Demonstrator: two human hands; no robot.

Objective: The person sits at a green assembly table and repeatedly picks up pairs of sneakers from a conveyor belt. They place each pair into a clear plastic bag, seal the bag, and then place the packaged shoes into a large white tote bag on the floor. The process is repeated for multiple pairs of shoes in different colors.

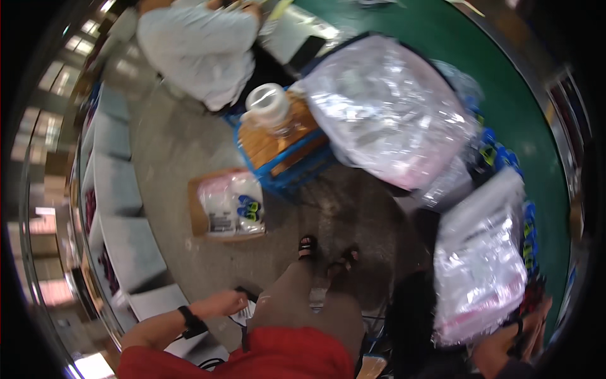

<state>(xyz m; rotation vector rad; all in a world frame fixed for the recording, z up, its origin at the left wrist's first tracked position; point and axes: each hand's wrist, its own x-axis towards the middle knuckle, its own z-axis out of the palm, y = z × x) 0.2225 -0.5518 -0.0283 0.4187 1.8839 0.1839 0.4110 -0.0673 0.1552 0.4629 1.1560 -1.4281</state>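
Observation:
My left hand, with a black band on its wrist, is beside my left thigh at the lower left. Its fingers are curled in. By the fingertips are a small dark item and a white piece with dark marks; motion blur hides what they are and how they are gripped. My right hand is not in view. At the lower right, a dark-sleeved person's hand is at the lower end of a stack of clear plastic bags.
A carton of bagged goods with blue-green pieces sits on the floor. Beyond it stands a blue-framed stool bearing a white-topped container. Plastic-wrapped goods lie by the green table. Grey bins line the left. Another person is ahead.

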